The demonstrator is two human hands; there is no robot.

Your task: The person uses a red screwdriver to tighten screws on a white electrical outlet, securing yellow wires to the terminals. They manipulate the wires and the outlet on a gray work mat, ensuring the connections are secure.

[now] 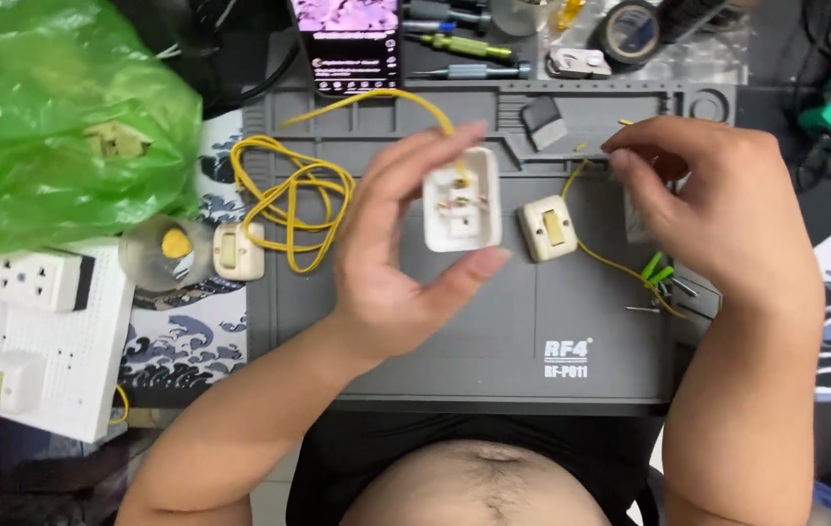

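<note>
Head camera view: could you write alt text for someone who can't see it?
The left hand holds up an open white switch housing with a yellow wire attached, above a grey work mat. The right hand pinches something small beside a cream switch lying on the mat.

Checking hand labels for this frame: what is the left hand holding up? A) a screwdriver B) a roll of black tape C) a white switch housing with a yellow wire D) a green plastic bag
C: the left hand pinches a white switch housing between thumb and fingers, its open back facing the camera, and a yellow wire runs out of its top; the right hand is apart from it.
</note>
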